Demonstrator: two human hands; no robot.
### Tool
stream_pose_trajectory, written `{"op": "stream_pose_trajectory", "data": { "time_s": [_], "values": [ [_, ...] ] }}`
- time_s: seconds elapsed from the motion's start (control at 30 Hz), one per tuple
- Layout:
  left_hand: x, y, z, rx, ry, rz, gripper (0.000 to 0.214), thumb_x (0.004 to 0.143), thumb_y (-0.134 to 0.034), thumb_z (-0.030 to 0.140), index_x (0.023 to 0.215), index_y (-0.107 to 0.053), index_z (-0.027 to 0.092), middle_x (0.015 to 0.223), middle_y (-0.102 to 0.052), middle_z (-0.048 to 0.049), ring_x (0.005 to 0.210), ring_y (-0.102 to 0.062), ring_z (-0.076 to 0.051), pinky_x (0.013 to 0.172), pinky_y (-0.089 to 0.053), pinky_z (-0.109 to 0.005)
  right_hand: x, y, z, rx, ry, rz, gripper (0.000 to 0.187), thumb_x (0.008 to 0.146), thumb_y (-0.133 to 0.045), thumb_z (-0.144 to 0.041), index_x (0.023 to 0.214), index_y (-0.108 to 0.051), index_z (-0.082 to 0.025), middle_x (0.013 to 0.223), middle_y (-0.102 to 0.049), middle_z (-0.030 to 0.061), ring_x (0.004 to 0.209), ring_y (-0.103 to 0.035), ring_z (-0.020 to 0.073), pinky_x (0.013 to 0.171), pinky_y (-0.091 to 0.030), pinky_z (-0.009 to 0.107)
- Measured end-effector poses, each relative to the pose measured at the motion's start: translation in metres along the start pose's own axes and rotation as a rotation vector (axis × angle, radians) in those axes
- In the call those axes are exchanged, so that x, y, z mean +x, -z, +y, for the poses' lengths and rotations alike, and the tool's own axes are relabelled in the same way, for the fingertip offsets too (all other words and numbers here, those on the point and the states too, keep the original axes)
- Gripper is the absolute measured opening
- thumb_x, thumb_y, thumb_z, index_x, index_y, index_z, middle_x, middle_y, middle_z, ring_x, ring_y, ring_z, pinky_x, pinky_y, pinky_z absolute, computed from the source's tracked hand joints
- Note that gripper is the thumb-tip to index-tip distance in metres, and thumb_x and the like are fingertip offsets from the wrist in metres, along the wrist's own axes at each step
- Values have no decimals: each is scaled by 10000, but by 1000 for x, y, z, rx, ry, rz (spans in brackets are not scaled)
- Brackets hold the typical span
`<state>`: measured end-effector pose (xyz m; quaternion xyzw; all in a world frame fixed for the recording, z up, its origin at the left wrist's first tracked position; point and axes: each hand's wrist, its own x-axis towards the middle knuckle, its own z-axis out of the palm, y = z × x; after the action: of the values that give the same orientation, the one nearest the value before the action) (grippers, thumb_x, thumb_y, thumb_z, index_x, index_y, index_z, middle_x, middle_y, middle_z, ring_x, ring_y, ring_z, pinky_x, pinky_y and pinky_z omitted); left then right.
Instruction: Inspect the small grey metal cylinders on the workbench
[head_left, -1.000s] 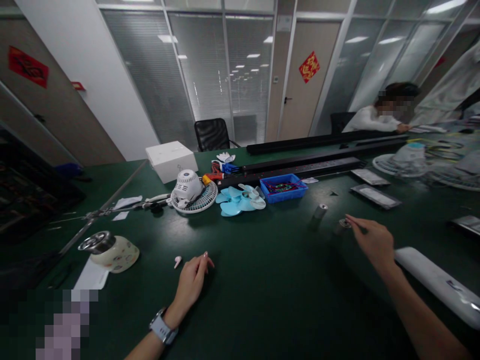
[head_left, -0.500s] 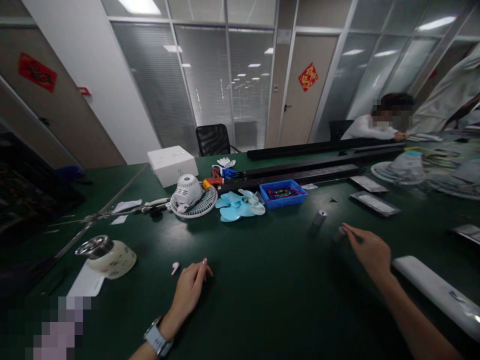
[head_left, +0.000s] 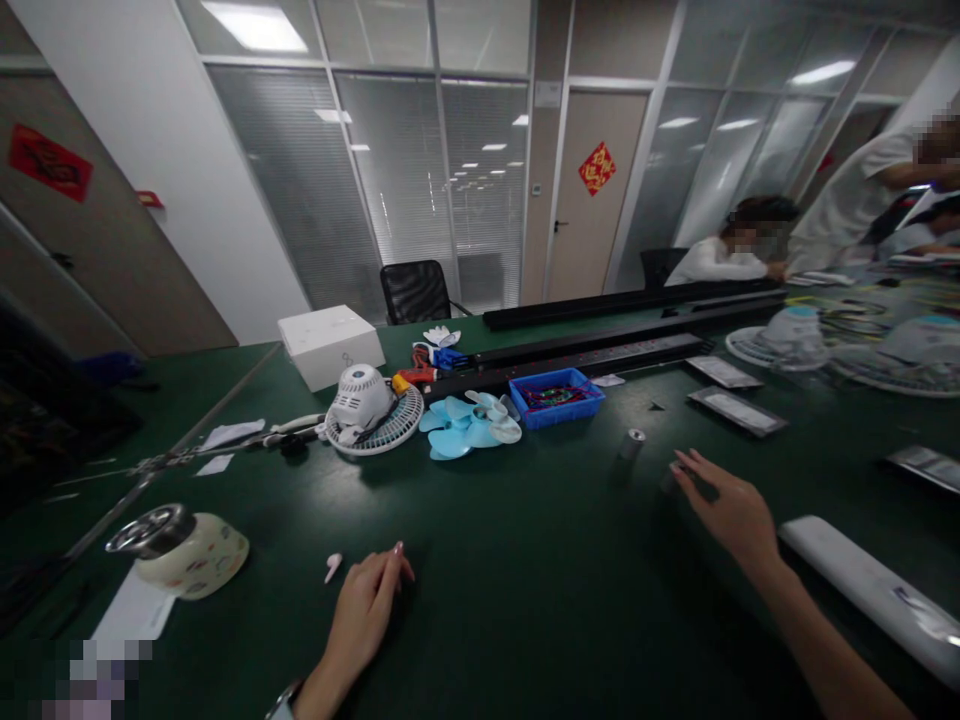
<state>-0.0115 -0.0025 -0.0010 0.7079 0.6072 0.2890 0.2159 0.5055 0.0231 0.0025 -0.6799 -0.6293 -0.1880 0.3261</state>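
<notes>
My right hand point(head_left: 731, 508) reaches over the table at right, its fingers parted and the tips touching or almost touching a small grey cylinder point(head_left: 670, 479), partly hidden behind them. To its left a second small metallic cylinder point(head_left: 632, 444) with a silver top stands upright. My left hand point(head_left: 366, 610) rests on the table with loosely bent fingers and nothing visible in it; its palm side is hidden. A white earbud point(head_left: 333, 568) lies just beside that hand.
Light-blue fan blades point(head_left: 469, 425), a white fan part point(head_left: 360, 405) and a blue tray point(head_left: 556, 412) of wires lie ahead. A cream bottle point(head_left: 196, 560) lies at left, a long white case point(head_left: 870, 590) at right. Black rails point(head_left: 585, 360) run behind; people are at far right.
The fingers of my right hand have spread apart near the grey cylinder. The view has shifted slightly; my left hand stays on the table.
</notes>
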Motion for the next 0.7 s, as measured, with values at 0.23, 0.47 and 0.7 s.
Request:
{"op": "stream_pose_trajectory", "data": {
  "time_s": [0.23,0.47,0.7],
  "values": [
    [-1,0,0,13,-17,-9,540,958,-279,505,716,-665,214,655,-609,-2,676,-583,-172,700,-390,-284,56,-4,-14,-158,13,-285,596,848,-499,-549,1261,-597,-130,1005,-717,145,890,-676,297,803,-506,406],
    [-2,-1,0,32,-33,-9,515,960,-299,487,722,-665,213,668,-620,-4,689,-587,-175,710,-380,-290,98,-28,-20,-225,-51,-629,419,799,-568,-504,1092,-697,-233,1002,-728,86,899,-672,269,709,-473,330],
    [0,0,5,37,-50,-8,496,958,-312,475,719,-659,213,674,-631,-8,696,-592,-180,711,-385,-294,88,-26,-68,-161,122,-556,311,784,-606,-441,982,-737,-240,867,-745,51,868,-673,248,845,-440,371]
  ]
}}
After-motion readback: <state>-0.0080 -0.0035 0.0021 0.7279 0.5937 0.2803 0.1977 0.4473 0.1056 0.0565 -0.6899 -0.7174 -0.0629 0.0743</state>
